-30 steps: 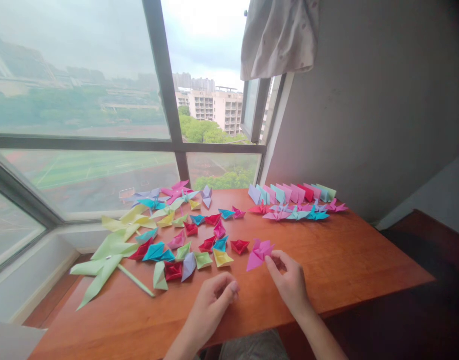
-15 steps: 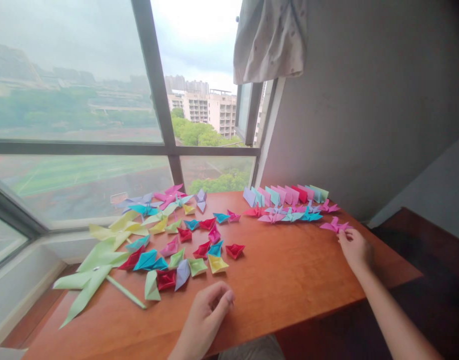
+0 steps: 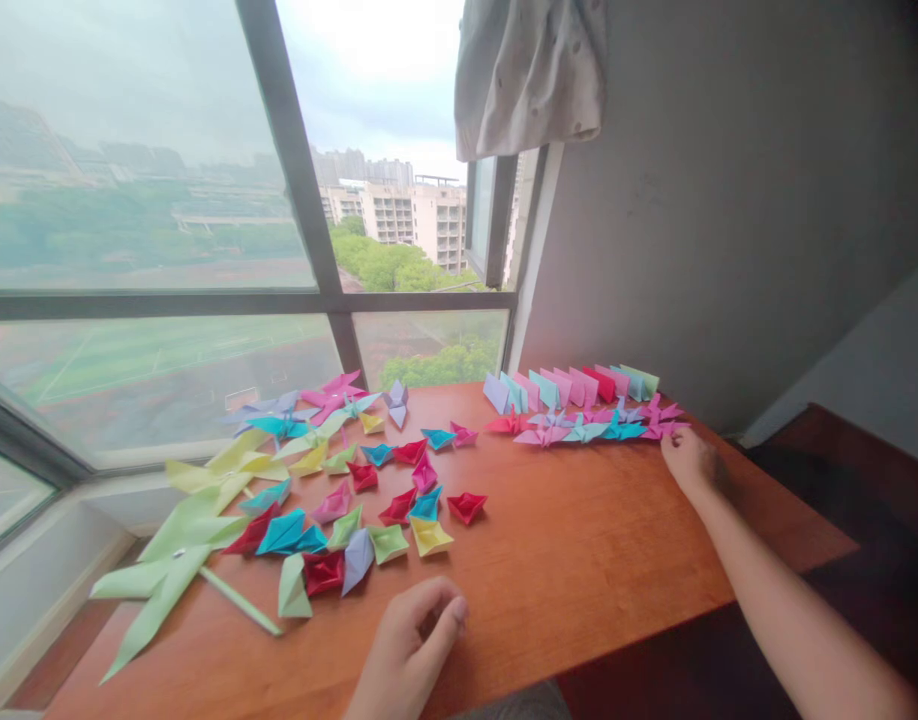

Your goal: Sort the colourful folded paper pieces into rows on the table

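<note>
My right hand reaches to the far right of the wooden table, fingers pinched on a pink paper crane at the right end of a row of folded cranes. Behind that row stands a line of folded paper squares in pink, green and red. My left hand rests near the table's front edge, fingers curled loosely with nothing visible in them. A scatter of small coloured origami pieces lies just beyond my left hand.
A large light-green paper pinwheel lies at the table's left end by the window sill. The window frame runs behind the table, a grey wall stands at the right, and a curtain hangs above.
My right hand has carried the pink crane from the table's middle to the right end of the crane row. My left hand has stayed near the front edge.
</note>
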`<move>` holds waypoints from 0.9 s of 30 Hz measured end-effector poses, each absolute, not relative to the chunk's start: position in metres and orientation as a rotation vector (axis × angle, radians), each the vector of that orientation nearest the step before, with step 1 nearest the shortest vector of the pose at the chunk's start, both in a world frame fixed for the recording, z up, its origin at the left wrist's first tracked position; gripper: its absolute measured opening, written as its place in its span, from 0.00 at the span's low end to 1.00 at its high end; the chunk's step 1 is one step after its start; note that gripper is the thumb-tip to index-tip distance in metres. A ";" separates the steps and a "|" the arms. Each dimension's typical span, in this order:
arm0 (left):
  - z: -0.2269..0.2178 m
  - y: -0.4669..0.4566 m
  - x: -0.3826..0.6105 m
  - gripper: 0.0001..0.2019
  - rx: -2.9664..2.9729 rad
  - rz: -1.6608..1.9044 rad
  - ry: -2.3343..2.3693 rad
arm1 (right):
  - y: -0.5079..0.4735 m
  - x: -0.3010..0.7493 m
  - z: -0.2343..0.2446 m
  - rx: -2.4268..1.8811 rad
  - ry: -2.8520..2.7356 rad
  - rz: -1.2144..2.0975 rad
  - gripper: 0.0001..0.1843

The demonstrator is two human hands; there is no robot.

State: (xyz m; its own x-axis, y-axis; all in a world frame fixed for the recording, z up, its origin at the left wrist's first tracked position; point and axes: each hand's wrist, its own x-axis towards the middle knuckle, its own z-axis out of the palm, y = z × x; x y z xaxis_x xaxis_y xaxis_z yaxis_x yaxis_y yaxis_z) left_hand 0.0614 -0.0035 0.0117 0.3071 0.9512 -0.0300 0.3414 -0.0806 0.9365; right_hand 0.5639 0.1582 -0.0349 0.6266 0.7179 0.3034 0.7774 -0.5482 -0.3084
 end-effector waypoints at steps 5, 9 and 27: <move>0.013 -0.004 0.061 0.21 1.598 0.787 1.206 | 0.166 0.566 -0.037 -2.411 -1.196 -0.183 0.14; 0.013 -0.004 0.062 0.20 1.628 0.782 1.227 | 0.168 0.564 -0.037 -2.367 -1.197 -0.163 0.11; 0.016 -0.005 0.063 0.18 1.629 0.818 1.222 | 0.136 0.424 -0.023 -1.843 -1.265 0.021 0.16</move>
State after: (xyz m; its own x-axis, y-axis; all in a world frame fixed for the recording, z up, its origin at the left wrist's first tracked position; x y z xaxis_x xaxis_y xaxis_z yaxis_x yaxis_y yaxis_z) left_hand 0.0629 -0.0053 0.0155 0.2892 0.9572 -0.0140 0.3520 -0.0927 0.9314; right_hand 0.4236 0.1359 -0.0226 0.4824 0.7614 0.4330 0.7468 -0.0990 -0.6577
